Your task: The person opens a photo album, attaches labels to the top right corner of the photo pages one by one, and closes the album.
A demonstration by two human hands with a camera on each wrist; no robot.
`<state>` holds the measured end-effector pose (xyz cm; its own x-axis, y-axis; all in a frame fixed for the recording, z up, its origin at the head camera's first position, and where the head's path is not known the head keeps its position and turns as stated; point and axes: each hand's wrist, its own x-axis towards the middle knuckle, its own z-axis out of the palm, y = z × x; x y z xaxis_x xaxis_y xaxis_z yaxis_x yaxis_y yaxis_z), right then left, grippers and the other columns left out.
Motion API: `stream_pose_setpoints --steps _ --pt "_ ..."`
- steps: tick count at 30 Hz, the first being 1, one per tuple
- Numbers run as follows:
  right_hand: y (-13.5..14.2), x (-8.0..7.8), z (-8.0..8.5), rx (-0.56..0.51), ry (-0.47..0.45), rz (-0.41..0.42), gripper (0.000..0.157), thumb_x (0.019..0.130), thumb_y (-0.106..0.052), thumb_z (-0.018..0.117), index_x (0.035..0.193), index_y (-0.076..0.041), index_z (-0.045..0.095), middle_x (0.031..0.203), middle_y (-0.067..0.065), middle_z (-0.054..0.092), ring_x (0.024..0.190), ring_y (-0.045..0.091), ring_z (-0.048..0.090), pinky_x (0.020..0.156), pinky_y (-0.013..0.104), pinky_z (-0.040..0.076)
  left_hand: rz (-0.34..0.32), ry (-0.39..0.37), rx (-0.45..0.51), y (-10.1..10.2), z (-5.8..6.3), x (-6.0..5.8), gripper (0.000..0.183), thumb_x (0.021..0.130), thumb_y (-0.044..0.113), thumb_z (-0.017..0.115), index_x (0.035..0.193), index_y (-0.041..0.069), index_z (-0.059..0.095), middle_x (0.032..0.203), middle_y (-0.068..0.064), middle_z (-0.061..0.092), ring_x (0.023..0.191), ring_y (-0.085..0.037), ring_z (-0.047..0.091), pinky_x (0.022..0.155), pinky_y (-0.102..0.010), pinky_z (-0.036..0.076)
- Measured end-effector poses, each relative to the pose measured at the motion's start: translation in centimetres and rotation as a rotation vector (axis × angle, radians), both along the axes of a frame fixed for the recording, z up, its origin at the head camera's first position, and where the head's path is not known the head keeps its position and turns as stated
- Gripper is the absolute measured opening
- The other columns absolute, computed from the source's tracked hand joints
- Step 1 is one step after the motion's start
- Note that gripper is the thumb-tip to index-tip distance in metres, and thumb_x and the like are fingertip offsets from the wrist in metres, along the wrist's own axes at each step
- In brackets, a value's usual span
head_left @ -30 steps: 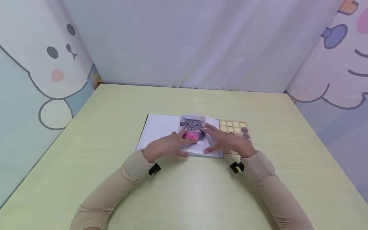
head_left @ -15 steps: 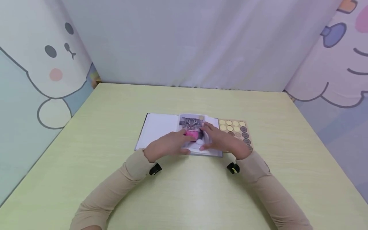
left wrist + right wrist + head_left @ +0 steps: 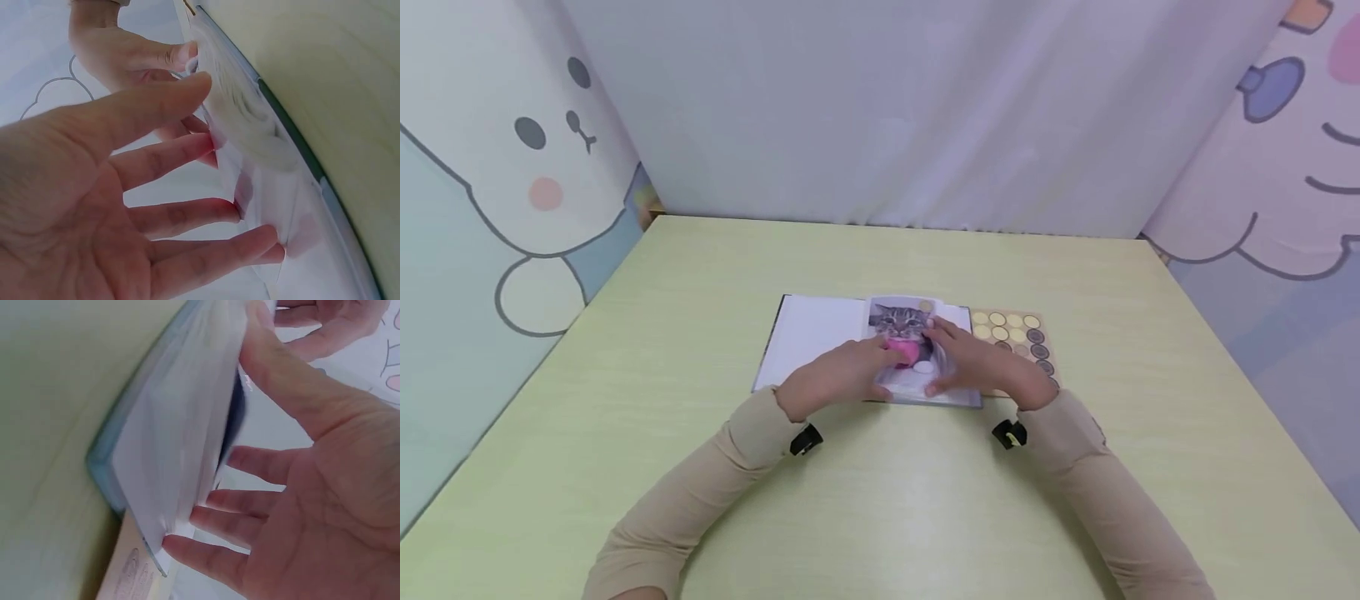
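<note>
A photo album (image 3: 812,333) lies spread on the table, its white inside cover to the left and a stack of clear-sleeved pages (image 3: 181,419) to the right. The top sleeve shows a cat photo (image 3: 898,321) with a bright pink patch on it. My left hand (image 3: 842,375) reaches over the photo's left side, covering part of it. In the left wrist view, its nearly straight fingers (image 3: 178,215) touch the sleeves. From the right, my right hand (image 3: 981,362) spreads over the pages. Its fingertips (image 3: 178,547) rest along their side edge in the right wrist view.
A tan sheet (image 3: 1037,321) printed with rows of yellow and dark round coin-like marks pokes out from beneath the album's right side. Beyond the pale wooden table (image 3: 880,517) hangs a white curtain (image 3: 865,108). Cartoon-printed panels (image 3: 550,242) flank it.
My right hand has shifted slightly left over the pages. The left hand's fingers have moved a little across the pink patch. The album stays in place.
</note>
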<state>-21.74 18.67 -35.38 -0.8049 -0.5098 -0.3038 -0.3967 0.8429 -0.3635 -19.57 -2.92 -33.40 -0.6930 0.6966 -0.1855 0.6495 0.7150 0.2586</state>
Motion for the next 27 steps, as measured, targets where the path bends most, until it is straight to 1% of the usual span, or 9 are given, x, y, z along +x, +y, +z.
stream_pose_setpoints --steps 4,7,11,13,16,20,22,24,27 --pt "-0.3 0.0 -0.2 0.001 0.043 -0.015 0.098 0.076 -0.051 0.068 0.147 -0.004 0.02 0.154 0.022 0.009 0.138 0.042 0.02 0.106 0.054 0.028 0.023 0.012 0.008 0.0 -0.1 0.0 0.057 0.08 0.029 0.073 0.132 0.018 0.051 0.124 -0.012 0.054 0.091 -0.026 0.061 0.086 -0.038 0.049" --pt "-0.3 0.0 -0.3 0.001 0.055 -0.003 0.097 0.079 -0.053 0.065 0.147 -0.003 0.02 0.154 0.022 0.008 0.138 0.041 0.021 0.106 0.053 0.029 0.044 0.057 -0.004 0.0 -0.3 0.1 0.057 0.08 0.036 0.072 0.13 0.016 0.052 0.118 -0.011 0.054 0.085 -0.024 0.06 0.083 -0.038 0.05" --pt "0.0 0.0 -0.3 -0.054 0.061 0.011 0.096 0.082 -0.055 0.059 0.148 -0.001 0.015 0.154 0.021 0.007 0.139 0.04 0.018 0.108 0.052 0.027 0.06 0.126 -0.031 0.0 -0.4 0.1 0.06 0.081 0.047 0.067 0.13 0.014 0.053 0.111 -0.01 0.054 0.076 -0.023 0.058 0.075 -0.038 0.052" --pt "0.3 0.0 -0.1 -0.089 0.046 0.008 0.097 0.083 -0.056 0.057 0.149 -0.002 0.01 0.155 0.019 0.005 0.14 0.038 0.016 0.109 0.05 0.025 0.069 0.139 -0.029 -0.1 -0.4 0.0 0.059 0.083 0.048 0.065 0.129 0.014 0.053 0.11 -0.009 0.055 0.072 -0.022 0.057 0.07 -0.036 0.052" --pt "0.7 0.0 0.3 -0.156 -0.002 -0.012 0.099 0.083 -0.06 0.055 0.15 -0.006 0.007 0.156 0.015 0.005 0.142 0.034 0.013 0.111 0.049 0.022 0.088 0.121 -0.01 -0.2 -0.2 -0.3 0.053 0.085 0.044 0.064 0.127 0.013 0.055 0.111 -0.008 0.057 0.071 -0.021 0.057 0.069 -0.036 0.052" --pt "1.5 0.1 0.8 -0.23 -0.076 -0.062 0.105 0.078 -0.06 0.062 0.151 -0.011 0.004 0.157 0.008 0.003 0.144 0.029 0.007 0.113 0.048 0.016 0.113 0.059 0.021 -0.4 0.1 -0.5 0.048 0.087 0.039 0.064 0.127 0.013 0.055 0.116 -0.006 0.058 0.082 -0.021 0.059 0.078 -0.038 0.052" --pt "1.7 0.1 0.9 -0.215 -0.077 -0.067 0.108 0.076 -0.058 0.065 0.151 -0.01 0.003 0.157 0.007 0.001 0.144 0.027 0.004 0.114 0.047 0.014 0.125 0.032 0.038 -0.5 0.3 -0.6 0.049 0.087 0.036 0.063 0.13 0.014 0.052 0.117 -0.005 0.059 0.09 -0.02 0.06 0.081 -0.038 0.051" --pt "1.9 0.1 0.9 -0.185 -0.065 -0.063 0.108 0.076 -0.056 0.066 0.15 -0.009 0.003 0.158 0.007 -0.001 0.144 0.028 0.002 0.114 0.047 0.013 0.142 -0.001 0.06 -0.6 0.6 -0.5 0.052 0.088 0.031 0.063 0.135 0.015 0.047 0.119 -0.005 0.06 0.092 -0.019 0.059 0.081 -0.037 0.05" --pt "1.9 0.0 0.9 -0.126 -0.034 -0.026 0.102 0.077 -0.053 0.067 0.15 -0.009 0.01 0.158 0.007 0.001 0.144 0.03 0.005 0.113 0.047 0.015 0.174 -0.025 0.088 -0.7 1.4 -0.4 0.056 0.089 0.026 0.061 0.14 0.016 0.04 0.123 -0.006 0.059 0.092 -0.018 0.057 0.08 -0.036 0.049"
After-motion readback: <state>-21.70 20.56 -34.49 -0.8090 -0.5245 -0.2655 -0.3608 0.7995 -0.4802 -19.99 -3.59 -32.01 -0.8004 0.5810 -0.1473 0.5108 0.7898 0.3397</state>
